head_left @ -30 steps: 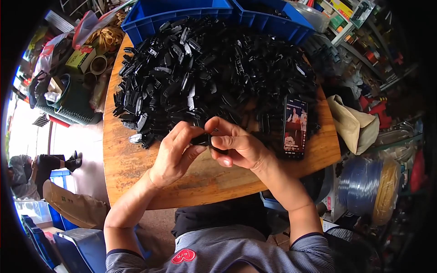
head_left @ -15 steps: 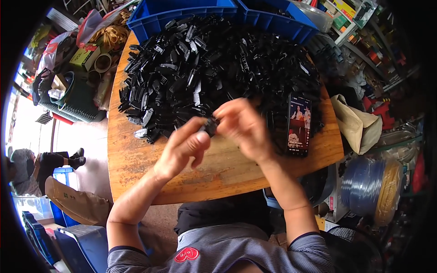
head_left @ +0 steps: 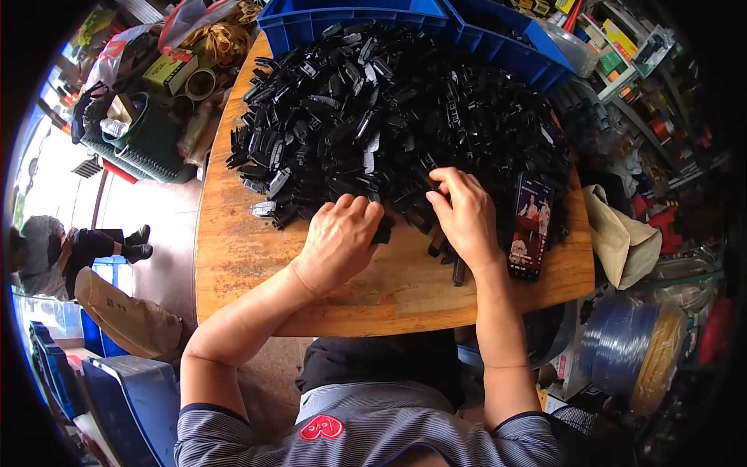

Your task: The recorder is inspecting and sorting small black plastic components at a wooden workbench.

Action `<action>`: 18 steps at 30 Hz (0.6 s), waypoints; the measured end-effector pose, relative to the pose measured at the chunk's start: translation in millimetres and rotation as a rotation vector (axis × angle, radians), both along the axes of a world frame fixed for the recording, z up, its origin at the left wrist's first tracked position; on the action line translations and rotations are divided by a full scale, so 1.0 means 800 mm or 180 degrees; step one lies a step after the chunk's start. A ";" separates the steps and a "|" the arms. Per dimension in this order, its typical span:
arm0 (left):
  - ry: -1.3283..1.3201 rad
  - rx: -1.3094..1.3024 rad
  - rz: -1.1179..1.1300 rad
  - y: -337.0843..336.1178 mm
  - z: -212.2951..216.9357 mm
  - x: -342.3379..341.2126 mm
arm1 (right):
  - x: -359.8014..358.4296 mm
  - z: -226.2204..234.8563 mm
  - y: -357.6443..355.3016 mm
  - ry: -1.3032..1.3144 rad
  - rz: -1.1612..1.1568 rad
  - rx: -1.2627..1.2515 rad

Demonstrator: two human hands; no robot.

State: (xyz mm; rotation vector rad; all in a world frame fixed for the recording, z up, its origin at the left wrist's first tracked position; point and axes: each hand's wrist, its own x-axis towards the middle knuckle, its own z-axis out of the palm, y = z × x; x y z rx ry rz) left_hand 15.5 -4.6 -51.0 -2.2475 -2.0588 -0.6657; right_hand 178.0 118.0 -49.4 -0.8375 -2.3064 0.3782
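A large heap of small black plastic parts [head_left: 327, 101] covers most of the wooden table. My left hand [head_left: 338, 237] is at the heap's near edge, back upward, its fingers curled round a black plastic part [head_left: 383, 230] that pokes out beside the knuckles. To its right, my right hand [head_left: 469, 218] reaches to the near side of the heap. Its fingers are bent, with thumb and forefinger close together against the dark parts; what lies between them I cannot make out. A few loose black parts [head_left: 459, 272] lie on the wood beside the right wrist.
A phone [head_left: 531, 226] with a lit screen stands right of my right hand. Two blue bins [head_left: 354, 17] border the heap's far side. The curved wooden table edge [head_left: 389, 327] runs before my body. A person [head_left: 78, 253] sits at far left; wrapped spools [head_left: 622, 342] stand at right.
My hands were together over the table's middle, around a small black part. Now they are apart: the left has turned back upward, the right has moved to the heap. The whole view has shifted slightly.
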 end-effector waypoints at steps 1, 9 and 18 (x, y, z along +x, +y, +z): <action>0.0007 -0.0139 -0.0071 0.000 0.001 0.000 | 0.002 0.002 0.002 0.0001 0.0007 0.0005; -0.5216 -0.0755 -0.0235 -0.003 0.034 -0.028 | 0.035 0.022 0.025 0.3229 0.1507 -0.4245; -0.7049 -0.1466 -0.0933 0.007 -0.005 -0.043 | 0.017 0.027 0.004 0.2626 0.1363 -0.3951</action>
